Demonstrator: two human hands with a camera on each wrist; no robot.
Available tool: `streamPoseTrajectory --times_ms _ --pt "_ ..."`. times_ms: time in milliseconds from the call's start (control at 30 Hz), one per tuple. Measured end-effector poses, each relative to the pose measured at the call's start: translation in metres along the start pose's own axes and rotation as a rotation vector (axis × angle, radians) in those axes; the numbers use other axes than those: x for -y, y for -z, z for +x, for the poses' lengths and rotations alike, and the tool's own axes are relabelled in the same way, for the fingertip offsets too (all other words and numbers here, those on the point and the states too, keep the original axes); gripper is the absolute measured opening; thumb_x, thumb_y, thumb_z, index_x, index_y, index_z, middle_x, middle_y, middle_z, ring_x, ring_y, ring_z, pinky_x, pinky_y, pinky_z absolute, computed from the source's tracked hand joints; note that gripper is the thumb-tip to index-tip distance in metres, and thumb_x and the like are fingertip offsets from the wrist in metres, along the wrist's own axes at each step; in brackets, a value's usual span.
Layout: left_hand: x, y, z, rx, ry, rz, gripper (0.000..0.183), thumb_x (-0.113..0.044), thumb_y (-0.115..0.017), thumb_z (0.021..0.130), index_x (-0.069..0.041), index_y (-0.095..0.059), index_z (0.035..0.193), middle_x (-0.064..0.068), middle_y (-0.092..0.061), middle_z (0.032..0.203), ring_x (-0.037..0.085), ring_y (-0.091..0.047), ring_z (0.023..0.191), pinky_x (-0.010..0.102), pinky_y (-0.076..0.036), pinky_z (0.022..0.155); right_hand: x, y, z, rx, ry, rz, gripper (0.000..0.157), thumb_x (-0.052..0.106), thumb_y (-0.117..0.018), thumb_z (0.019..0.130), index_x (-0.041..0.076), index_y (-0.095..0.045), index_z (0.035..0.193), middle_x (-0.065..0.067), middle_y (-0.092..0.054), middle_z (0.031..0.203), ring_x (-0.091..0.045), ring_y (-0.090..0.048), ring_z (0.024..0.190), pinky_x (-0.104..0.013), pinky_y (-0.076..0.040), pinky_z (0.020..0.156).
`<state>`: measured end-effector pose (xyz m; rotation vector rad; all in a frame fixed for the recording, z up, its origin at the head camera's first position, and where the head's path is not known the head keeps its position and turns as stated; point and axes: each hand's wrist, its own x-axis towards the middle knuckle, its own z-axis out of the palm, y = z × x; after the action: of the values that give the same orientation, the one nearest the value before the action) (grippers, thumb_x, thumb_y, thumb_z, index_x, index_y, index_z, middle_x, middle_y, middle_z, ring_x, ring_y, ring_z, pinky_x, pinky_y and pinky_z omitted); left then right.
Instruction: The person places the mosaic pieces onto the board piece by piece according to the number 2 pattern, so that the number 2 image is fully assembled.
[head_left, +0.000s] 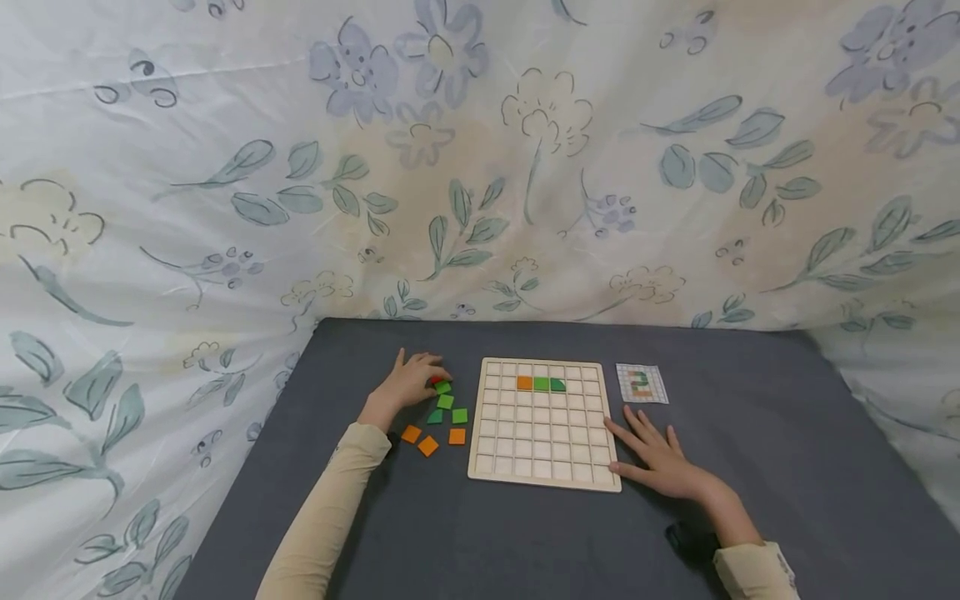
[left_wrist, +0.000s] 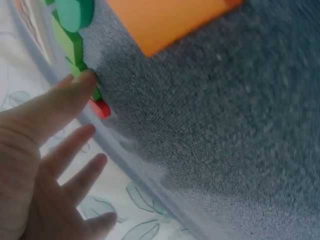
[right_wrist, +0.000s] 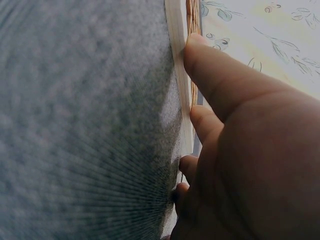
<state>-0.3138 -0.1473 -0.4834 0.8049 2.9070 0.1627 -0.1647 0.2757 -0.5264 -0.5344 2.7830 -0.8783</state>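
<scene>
Touching board (head_left: 517, 450): right hand (head_left: 660, 463), spread; left hand (head_left: 408, 383), relaxed, over red tile (left_wrist: 101, 108).

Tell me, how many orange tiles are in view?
4: one orange tile on the board, three loose orange tiles left of it. The left hand may hide others.

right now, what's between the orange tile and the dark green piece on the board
A bright green square tile lies between the orange tile and the dark green piece; the head view shows it.
</scene>
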Motion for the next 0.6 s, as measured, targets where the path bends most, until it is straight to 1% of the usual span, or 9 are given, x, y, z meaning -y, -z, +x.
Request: streamPoseTrajectory --times_ms 167,367,533,600 --pt "0.003 0.001 0.003 -0.001 -0.038 -0.016 0.034 -0.018 -0.071 0.081 -0.024 -0.067 0.114 0.01 -0.043 0.141 0.035 -0.029 0.135 0.066 -0.007 0.109 0.001 0.001 0.001 -0.001 0.005 -0.008 0.069 0.042 -0.058 0.089 0.018 -0.029 0.147 -0.025 -0.008 0.152 -0.05 -0.001 0.137 -0.076 0.008 0.096" --pt "0.008 0.0 0.005 -0.004 -0.066 -0.029 0.033 -0.022 -0.072 0.08 -0.025 -0.068 0.112 0.009 -0.043 0.142 0.035 -0.028 0.136 0.065 -0.008 0.109 0.0 0.002 0.001 -0.029 0.025 0.002 0.069 0.041 -0.059 0.088 0.019 -0.031 0.146 -0.027 -0.011 0.151 -0.051 -0.003 0.136 -0.076 0.008 0.095" --pt "0.011 -0.003 0.007 -0.019 -0.091 -0.041 0.031 -0.025 -0.072 0.079 -0.025 -0.068 0.111 0.007 -0.045 0.141 0.034 -0.028 0.137 0.063 -0.008 0.11 -0.004 -0.001 0.001 -0.033 0.045 0.02 0.069 0.043 -0.058 0.088 0.023 -0.028 0.147 -0.025 -0.008 0.152 -0.05 0.0 0.137 -0.076 0.01 0.095" --pt "0.012 -0.004 0.008 -0.024 -0.099 -0.045 0.031 -0.026 -0.072 0.08 -0.024 -0.068 0.11 0.007 -0.046 0.14 0.034 -0.028 0.136 0.063 -0.008 0.11 -0.006 -0.003 0.001 -0.026 0.039 0.018 0.07 0.045 -0.057 0.088 0.025 -0.026 0.148 -0.023 -0.007 0.153 -0.048 0.001 0.138 -0.075 0.011 0.096"
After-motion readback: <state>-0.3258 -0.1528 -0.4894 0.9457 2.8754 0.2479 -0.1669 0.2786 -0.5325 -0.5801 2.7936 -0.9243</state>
